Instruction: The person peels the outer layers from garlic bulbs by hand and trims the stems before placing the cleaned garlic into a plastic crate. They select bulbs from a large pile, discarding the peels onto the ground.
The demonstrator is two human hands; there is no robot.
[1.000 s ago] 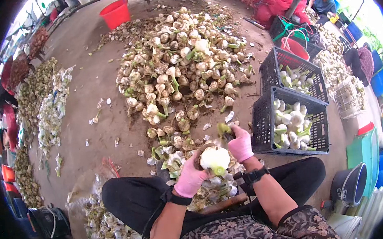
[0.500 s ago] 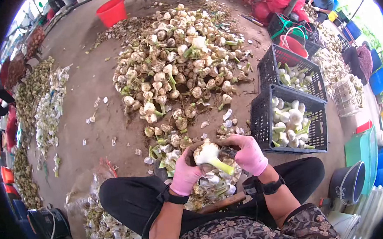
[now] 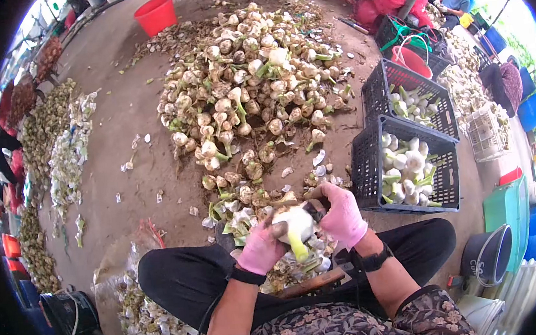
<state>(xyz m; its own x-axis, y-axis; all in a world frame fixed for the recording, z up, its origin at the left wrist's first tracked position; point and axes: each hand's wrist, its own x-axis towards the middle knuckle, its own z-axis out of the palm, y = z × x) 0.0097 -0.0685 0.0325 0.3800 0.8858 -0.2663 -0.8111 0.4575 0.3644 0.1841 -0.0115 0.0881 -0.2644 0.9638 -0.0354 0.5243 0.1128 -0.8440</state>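
Both pink-gloved hands close around one bulb (image 3: 294,223). The left hand (image 3: 260,248) cups it from below and the right hand (image 3: 342,215) curls over its far side. Its green stem (image 3: 299,251) points down from the fingers toward the lap. Peelings (image 3: 242,218) lie just left of the fingers, and a big pile (image 3: 254,74) lies beyond them. A black crate (image 3: 368,166) of cleaned bulbs stands just right of the right fingers.

One head cam, fisheye, faces fwd/down, close over lap (image 3: 189,281), garlic pile (image 3: 254,74) beyond.
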